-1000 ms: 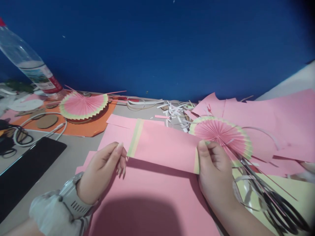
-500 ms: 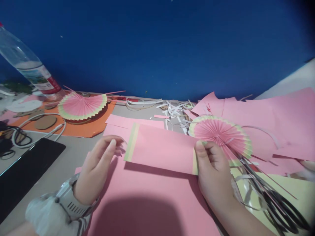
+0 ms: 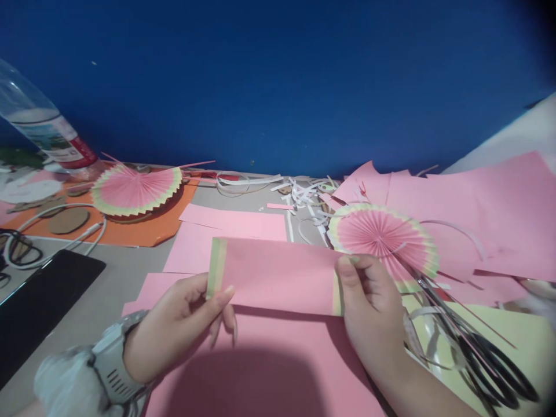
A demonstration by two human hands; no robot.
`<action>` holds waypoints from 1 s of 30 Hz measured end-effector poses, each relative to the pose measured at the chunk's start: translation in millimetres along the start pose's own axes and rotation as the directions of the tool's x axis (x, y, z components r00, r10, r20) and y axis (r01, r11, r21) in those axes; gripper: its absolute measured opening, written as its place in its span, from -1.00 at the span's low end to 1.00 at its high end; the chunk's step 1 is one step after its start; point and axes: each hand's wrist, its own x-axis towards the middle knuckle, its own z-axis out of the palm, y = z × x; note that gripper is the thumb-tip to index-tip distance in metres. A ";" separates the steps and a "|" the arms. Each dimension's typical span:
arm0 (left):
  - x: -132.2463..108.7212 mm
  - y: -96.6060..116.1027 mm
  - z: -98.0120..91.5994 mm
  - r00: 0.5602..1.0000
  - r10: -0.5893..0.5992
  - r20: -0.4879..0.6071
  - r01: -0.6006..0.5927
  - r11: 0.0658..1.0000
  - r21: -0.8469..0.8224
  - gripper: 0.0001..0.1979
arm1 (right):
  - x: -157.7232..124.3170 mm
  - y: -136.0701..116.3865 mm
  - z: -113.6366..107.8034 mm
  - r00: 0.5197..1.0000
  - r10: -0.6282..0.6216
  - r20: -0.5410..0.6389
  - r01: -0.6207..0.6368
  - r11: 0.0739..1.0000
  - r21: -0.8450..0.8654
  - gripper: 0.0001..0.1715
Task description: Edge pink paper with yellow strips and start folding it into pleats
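Observation:
A pink paper strip (image 3: 278, 275), banded in yellow and green at both short ends, is stretched level between my two hands above the sheets. My left hand (image 3: 182, 321) pinches its left end, thumb on the front face and fingers behind. At the other end, my right hand (image 3: 373, 307) grips the banded edge between thumb and curled fingers. Below the strip lies a large pink sheet (image 3: 269, 336), partly in shadow. Beyond my right hand rests a round pleated paper fan (image 3: 377, 234), pink with a yellow-green rim. Scissors (image 3: 473, 347) with black handles lie beside that hand.
A second pleated fan (image 3: 136, 188) sits on orange paper (image 3: 174, 223) near a plastic bottle (image 3: 56, 133). A black phone (image 3: 52, 307) and white cable (image 3: 98, 229) lie left. Paper scraps (image 3: 304, 194) gather by the blue wall (image 3: 278, 87); pink sheets (image 3: 499, 214) lie right.
My left hand has moved right and taken hold of the strip's left end. The strip now hangs more level and slightly lower. My right hand keeps its grip.

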 end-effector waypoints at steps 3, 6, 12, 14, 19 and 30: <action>-1.6 -0.5 1.6 0.996 -0.024 -0.089 0.016 0.996 -0.088 -0.58 | -0.2 0.2 -0.4 1.000 -0.002 0.009 0.002 1.000 -0.011 -0.75; -1.1 -0.5 3.3 0.984 -0.036 -0.177 0.026 0.998 -0.056 -0.59 | -0.2 -0.2 -0.4 1.000 0.008 0.018 -0.008 1.000 -0.010 -0.75; -1.9 -1.3 4.2 0.984 -0.071 -0.166 0.060 0.996 -0.072 -0.65 | 1.3 -3.4 0.5 0.999 0.038 0.028 -0.038 0.999 -0.003 -0.73; -2.0 -1.9 3.2 0.984 -0.069 -0.162 0.064 0.997 -0.038 -0.65 | 1.4 -3.3 0.5 0.998 0.054 0.032 -0.054 0.998 -0.012 -0.72; 0.5 -0.5 -0.1 0.991 0.008 -0.133 0.000 0.998 0.060 -0.68 | 1.4 -0.1 -0.1 0.995 0.095 0.042 -0.095 0.996 0.000 -0.73; 1.5 3.8 0.1 0.992 -0.023 -0.124 0.029 0.998 0.051 -0.69 | 3.9 -3.4 1.7 0.985 0.153 0.075 -0.155 0.988 0.022 -0.69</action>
